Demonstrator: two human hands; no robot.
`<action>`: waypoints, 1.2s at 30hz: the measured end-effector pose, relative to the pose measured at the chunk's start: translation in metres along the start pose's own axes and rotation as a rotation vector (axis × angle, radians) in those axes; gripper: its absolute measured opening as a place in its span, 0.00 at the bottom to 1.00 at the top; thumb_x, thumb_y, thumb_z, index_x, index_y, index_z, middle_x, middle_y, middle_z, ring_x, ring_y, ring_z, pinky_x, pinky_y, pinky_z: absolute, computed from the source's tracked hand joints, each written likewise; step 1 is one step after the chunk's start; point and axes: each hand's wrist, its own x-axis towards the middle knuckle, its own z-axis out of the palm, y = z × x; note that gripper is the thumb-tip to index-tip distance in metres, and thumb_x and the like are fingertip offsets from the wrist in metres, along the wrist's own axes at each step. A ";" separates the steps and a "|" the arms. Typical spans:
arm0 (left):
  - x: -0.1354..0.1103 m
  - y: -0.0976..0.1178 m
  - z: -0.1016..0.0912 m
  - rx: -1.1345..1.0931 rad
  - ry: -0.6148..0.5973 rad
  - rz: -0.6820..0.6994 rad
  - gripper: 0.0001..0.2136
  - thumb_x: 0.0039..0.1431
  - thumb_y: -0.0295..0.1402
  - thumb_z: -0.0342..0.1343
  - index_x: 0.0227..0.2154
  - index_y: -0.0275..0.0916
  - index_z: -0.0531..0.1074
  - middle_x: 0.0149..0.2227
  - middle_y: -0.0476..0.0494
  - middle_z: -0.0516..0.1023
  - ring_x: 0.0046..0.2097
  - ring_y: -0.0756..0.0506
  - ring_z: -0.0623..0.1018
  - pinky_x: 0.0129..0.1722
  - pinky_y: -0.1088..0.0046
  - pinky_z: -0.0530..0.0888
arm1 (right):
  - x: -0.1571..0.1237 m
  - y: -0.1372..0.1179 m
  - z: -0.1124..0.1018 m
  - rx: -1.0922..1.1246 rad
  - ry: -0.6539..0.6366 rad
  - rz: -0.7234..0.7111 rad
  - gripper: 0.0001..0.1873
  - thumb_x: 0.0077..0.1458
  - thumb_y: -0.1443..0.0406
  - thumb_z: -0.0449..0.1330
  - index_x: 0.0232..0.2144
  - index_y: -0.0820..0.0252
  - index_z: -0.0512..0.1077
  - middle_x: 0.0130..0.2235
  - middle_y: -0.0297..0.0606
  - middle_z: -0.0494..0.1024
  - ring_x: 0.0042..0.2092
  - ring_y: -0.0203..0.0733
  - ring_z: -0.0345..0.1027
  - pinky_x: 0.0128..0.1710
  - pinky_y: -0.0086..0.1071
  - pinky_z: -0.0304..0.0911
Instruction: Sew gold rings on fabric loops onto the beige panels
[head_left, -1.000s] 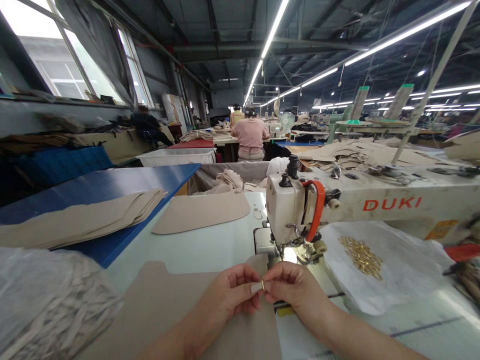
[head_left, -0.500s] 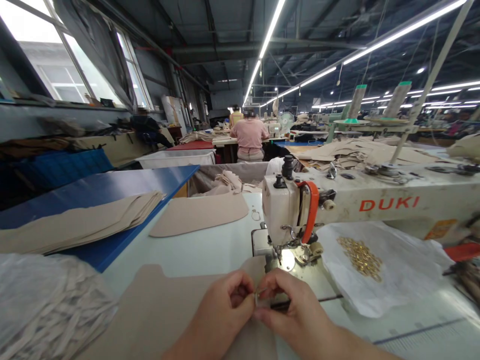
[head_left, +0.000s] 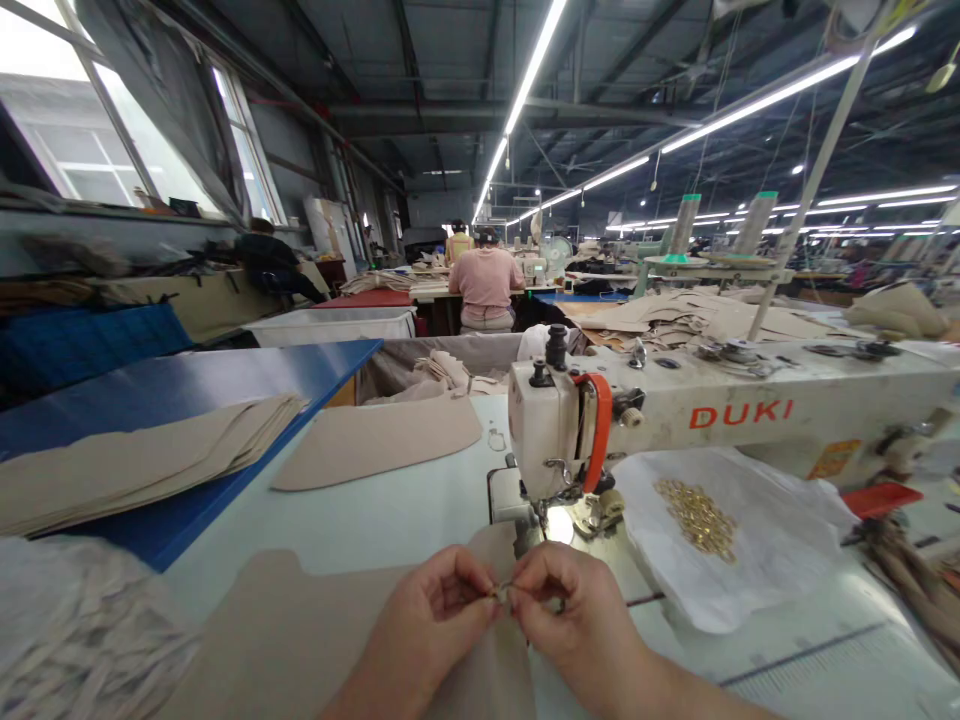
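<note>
- While both hands meet low in the head view, the left hand (head_left: pixel 435 610) and the right hand (head_left: pixel 570 615) pinch one small metal ring (head_left: pixel 501 593) between thumb and fingertips, each closed tight on it, with what may be a narrow strip threaded in; that detail is too small to tell
- Because the ring sits just above the tan fabric panel (head_left: pixel 315 640) and right in front of the sewing machine (head_left: pixel 555 430), a slip of either pinch would likely drop it onto the cloth or the pale table (head_left: pixel 390 510), where it could roll toward the needle area (head_left: pixel 544 515)
- Since the fingertips work close to the lit presser foot, a hand pushed forward too far risks touching the needle; I judge that the nearest hazard
- As the pile of gold rings (head_left: pixel 697 518) lies loose on the white plastic sheet (head_left: pixel 757 560) just right of the right hand, a careless elbow or forearm could drag the sheet and scatter them
- If the panel under the wrists shifts, its edge may slide out of line with the machine bed
- Though other people sit at benches well beyond, one in a pink shirt (head_left: pixel 485 285), they are far apart from these hands and pose no interference
</note>
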 end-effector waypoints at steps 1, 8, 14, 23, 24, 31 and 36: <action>0.000 0.000 0.000 0.005 0.004 -0.002 0.08 0.34 0.30 0.64 0.19 0.38 0.69 0.21 0.51 0.73 0.27 0.48 0.73 0.29 0.75 0.69 | 0.000 0.001 0.001 -0.003 0.002 0.010 0.05 0.46 0.71 0.57 0.21 0.60 0.68 0.24 0.32 0.72 0.27 0.34 0.65 0.27 0.24 0.58; -0.004 0.000 0.003 0.059 0.062 0.074 0.08 0.37 0.30 0.63 0.20 0.38 0.69 0.22 0.51 0.73 0.27 0.49 0.74 0.29 0.75 0.71 | -0.001 0.005 0.000 0.250 -0.074 0.170 0.03 0.48 0.68 0.59 0.25 0.60 0.68 0.23 0.30 0.71 0.25 0.33 0.62 0.24 0.24 0.55; -0.008 -0.003 0.003 0.131 0.066 0.136 0.06 0.41 0.31 0.61 0.21 0.38 0.69 0.24 0.49 0.74 0.28 0.48 0.75 0.29 0.74 0.72 | -0.001 0.004 -0.004 0.353 -0.122 0.241 0.02 0.49 0.67 0.61 0.28 0.61 0.73 0.26 0.33 0.76 0.26 0.34 0.65 0.26 0.25 0.56; -0.008 -0.001 0.001 0.273 0.030 0.206 0.03 0.47 0.31 0.57 0.24 0.39 0.68 0.26 0.48 0.75 0.31 0.46 0.77 0.33 0.72 0.74 | 0.002 0.002 -0.008 0.277 -0.120 0.302 0.05 0.48 0.66 0.60 0.25 0.62 0.75 0.22 0.32 0.74 0.25 0.33 0.64 0.25 0.25 0.57; -0.008 -0.001 -0.001 0.314 0.013 0.216 0.03 0.48 0.32 0.57 0.25 0.40 0.69 0.27 0.48 0.76 0.32 0.45 0.77 0.34 0.71 0.75 | 0.002 0.002 -0.008 0.263 -0.127 0.301 0.05 0.48 0.66 0.60 0.24 0.62 0.74 0.22 0.31 0.74 0.24 0.34 0.64 0.25 0.25 0.57; -0.003 -0.002 -0.008 1.130 0.133 0.459 0.08 0.57 0.28 0.48 0.36 0.37 0.72 0.40 0.38 0.75 0.45 0.36 0.73 0.47 0.52 0.70 | 0.008 0.002 -0.021 0.251 -0.147 0.479 0.05 0.45 0.65 0.62 0.22 0.60 0.71 0.20 0.28 0.72 0.24 0.33 0.67 0.26 0.25 0.61; -0.008 -0.003 0.013 1.444 0.072 0.463 0.12 0.59 0.21 0.44 0.35 0.35 0.73 0.38 0.38 0.73 0.41 0.37 0.72 0.42 0.54 0.71 | 0.025 0.005 -0.029 0.230 -0.208 0.625 0.06 0.45 0.67 0.63 0.22 0.62 0.69 0.18 0.28 0.72 0.19 0.31 0.66 0.21 0.22 0.61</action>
